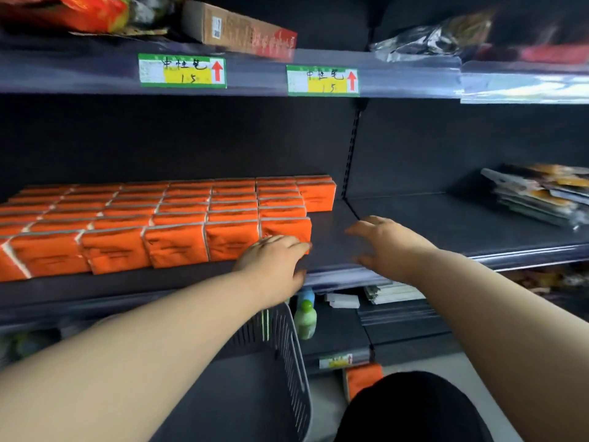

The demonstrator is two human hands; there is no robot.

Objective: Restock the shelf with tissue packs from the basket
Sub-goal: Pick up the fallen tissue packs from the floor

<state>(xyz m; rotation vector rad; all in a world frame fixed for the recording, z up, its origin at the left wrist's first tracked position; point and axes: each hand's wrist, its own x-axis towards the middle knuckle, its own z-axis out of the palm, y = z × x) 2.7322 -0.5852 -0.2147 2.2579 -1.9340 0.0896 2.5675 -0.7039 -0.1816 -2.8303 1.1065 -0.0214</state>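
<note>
Several rows of orange tissue packs (172, 218) fill the left part of the dark shelf (430, 231). My left hand (271, 263) rests against the front right pack (285, 229), fingers spread, holding nothing. To its right, my right hand (385, 247) hovers open above the bare shelf surface. The grey slotted basket (287, 352) sits below my left arm; no packs show inside it. One orange tissue pack (361, 379) lies on the floor near my knee.
A stack of flat packets (538, 196) lies at the shelf's right end. The upper shelf carries price tags (181, 71) and a box (239, 30). Small bottles (305, 317) and papers stand on the lower shelf.
</note>
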